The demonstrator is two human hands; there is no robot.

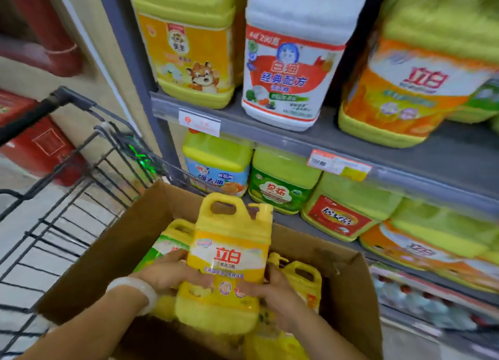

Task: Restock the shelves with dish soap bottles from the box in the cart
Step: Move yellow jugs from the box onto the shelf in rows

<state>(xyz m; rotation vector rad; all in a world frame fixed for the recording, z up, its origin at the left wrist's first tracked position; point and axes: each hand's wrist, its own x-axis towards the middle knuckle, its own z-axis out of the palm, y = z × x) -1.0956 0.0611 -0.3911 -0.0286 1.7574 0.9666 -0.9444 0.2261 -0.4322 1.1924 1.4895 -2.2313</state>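
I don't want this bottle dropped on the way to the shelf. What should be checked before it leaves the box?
1. Grip: left hand and right hand both hold the yellow bottle at its lower half: ok.
2. Bottle upright, handle and cap on top: ok.
3. Cap tight: cannot tell.
4. Clear of the cardboard box: its top is above the rim, but its base is low among the other bottles: not ok.
5. Free spot on the shelves: the upper shelf has bare board at its front; whether that is deep enough, cannot tell.
6. Matching product: orange-label jugs above bear the same brand characters: ok.
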